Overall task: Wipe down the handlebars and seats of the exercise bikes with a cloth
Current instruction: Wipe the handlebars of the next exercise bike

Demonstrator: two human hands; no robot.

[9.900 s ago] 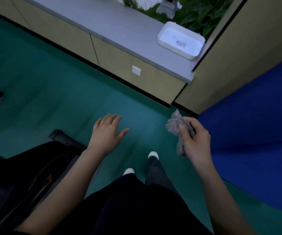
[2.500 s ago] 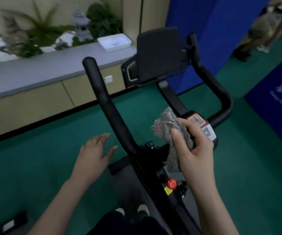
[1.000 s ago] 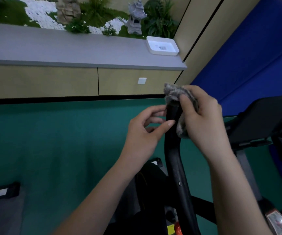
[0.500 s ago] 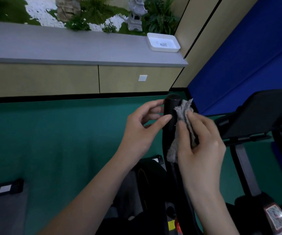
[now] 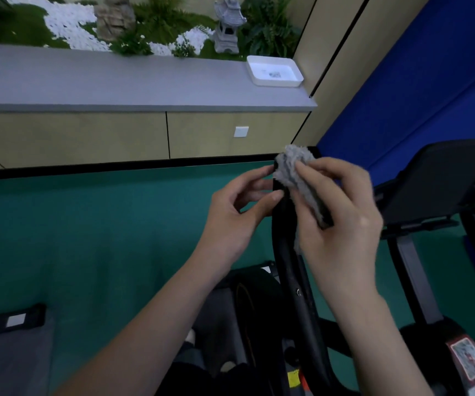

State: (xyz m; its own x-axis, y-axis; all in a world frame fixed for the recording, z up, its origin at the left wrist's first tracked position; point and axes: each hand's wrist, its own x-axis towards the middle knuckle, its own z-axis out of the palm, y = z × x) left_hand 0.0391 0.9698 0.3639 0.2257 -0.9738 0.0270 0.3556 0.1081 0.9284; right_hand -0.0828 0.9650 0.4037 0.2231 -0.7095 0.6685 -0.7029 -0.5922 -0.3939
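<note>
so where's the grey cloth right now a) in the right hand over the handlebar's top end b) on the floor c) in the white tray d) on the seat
a: the right hand holds the grey cloth wrapped over the top end of the handlebar, which the left hand pinches.

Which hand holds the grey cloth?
The right hand grips the cloth over the handlebar tip; the left hand only pinches the bare handlebar.

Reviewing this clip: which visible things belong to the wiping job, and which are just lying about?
Job: grey cloth, gripped by the right hand; black handlebar, held by the left hand.
Lying about: white tray, stone lantern, grey counter.
</note>
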